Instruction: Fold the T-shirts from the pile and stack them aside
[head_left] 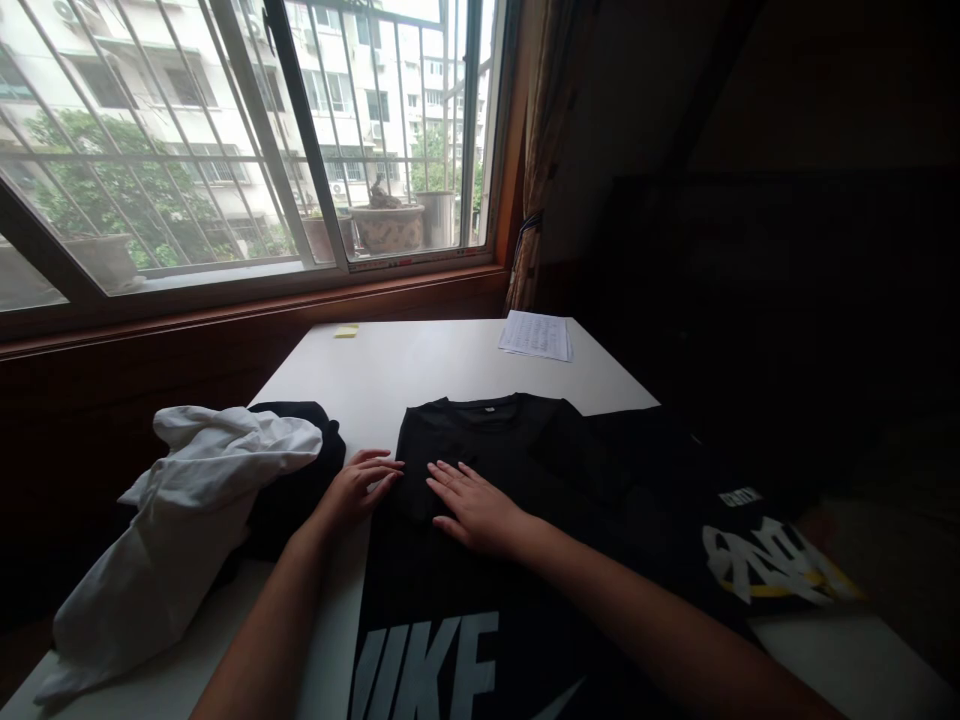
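A black T-shirt (480, 590) with large pale lettering lies spread on the white table (420, 360), its collar toward the window. My right hand (474, 502) rests flat on the upper part of the shirt, fingers extended and apart. At the shirt's left edge is my left hand (366, 488), its fingers loosely bent and fingertips touching the fabric; whether any cloth is pinched there cannot be made out. To the right, partly under or against this shirt, lies another dark garment (675, 470) with white and yellow print.
A crumpled white garment (202, 510) lies over a black one (300, 500) at the table's left edge. Papers (536, 335) and a yellow sticky note (346, 331) sit at the far end. Beyond are a barred window (300, 150) and a tied curtain (534, 220).
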